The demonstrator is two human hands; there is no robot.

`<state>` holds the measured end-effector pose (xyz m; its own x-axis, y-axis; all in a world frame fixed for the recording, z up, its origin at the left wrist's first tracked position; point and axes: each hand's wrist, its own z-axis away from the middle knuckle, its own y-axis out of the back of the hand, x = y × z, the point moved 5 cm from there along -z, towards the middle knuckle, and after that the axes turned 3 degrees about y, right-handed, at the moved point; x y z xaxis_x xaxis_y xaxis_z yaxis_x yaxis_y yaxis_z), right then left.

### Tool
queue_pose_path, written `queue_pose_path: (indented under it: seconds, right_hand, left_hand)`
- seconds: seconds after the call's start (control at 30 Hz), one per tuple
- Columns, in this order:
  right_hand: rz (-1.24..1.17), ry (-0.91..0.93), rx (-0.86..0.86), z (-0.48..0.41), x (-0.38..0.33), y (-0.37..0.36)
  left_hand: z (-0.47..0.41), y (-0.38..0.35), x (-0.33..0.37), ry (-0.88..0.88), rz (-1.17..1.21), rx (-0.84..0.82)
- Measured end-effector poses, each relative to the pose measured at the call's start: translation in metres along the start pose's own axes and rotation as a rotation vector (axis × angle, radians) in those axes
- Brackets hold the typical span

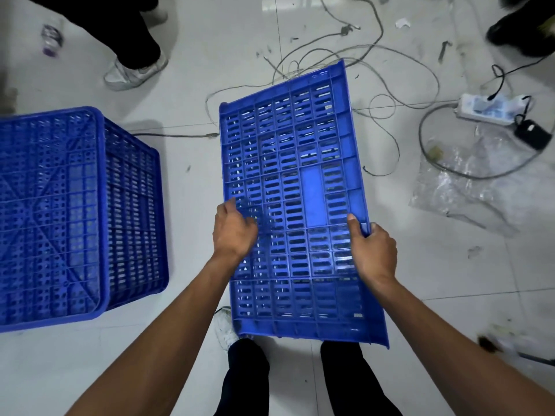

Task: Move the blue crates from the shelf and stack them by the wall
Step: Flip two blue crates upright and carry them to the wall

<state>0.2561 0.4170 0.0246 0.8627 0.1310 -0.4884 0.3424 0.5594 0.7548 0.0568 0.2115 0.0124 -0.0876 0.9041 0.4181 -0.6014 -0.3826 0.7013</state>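
I hold a blue slotted plastic crate (295,181) in front of me above the white floor, its long side running away from me. My right hand (371,250) grips its right rim, thumb on top. My left hand (232,232) is on the slotted face near the left edge, fingers curled into the slots. A second blue crate (75,211) stands upside down on the floor at the left, apart from the one I hold.
Loose grey cables (327,55) lie tangled on the floor beyond the crate. A white power strip (489,109) with a black adapter and clear plastic wrap (468,187) lie at the right. Another person's legs and white shoe (132,73) stand at the upper left. A plastic bottle (51,37) lies nearby.
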Motion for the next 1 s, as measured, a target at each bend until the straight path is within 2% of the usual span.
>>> queue_pose_path:
  seconds: [0.07,0.13,0.23,0.37,0.57,0.77,0.87,1.0]
  right_hand:
    - [0.007,0.056,-0.009,0.013,-0.014,-0.008]
    - [0.027,0.140,-0.020,0.026,-0.031,-0.019]
    - [0.070,0.201,-0.093,0.044,-0.059,-0.041]
    - [0.088,0.292,-0.216,0.062,-0.103,-0.072]
    - [0.139,0.358,-0.438,0.088,-0.150,-0.118]
    - [0.065,0.375,-0.688,0.108,-0.164,-0.169]
    - [0.084,0.305,-0.664,0.093,-0.143,-0.180]
    - [0.262,0.232,-0.530,0.045,-0.097,-0.174]
  left_hand:
    - [0.006,0.007,0.011,-0.142,0.031,0.054]
    - [0.011,0.011,0.018,-0.235,0.052,0.039]
    - [0.018,0.011,0.023,-0.295,0.135,-0.016]
    - [0.022,0.017,0.023,-0.353,0.169,0.001]
    - [0.002,0.044,-0.007,-0.182,0.211,0.068]
    - [-0.030,0.073,-0.052,0.005,0.036,0.121]
    - [-0.054,0.089,-0.087,0.076,-0.068,0.134]
    - [-0.080,0.105,-0.136,0.185,-0.138,0.117]
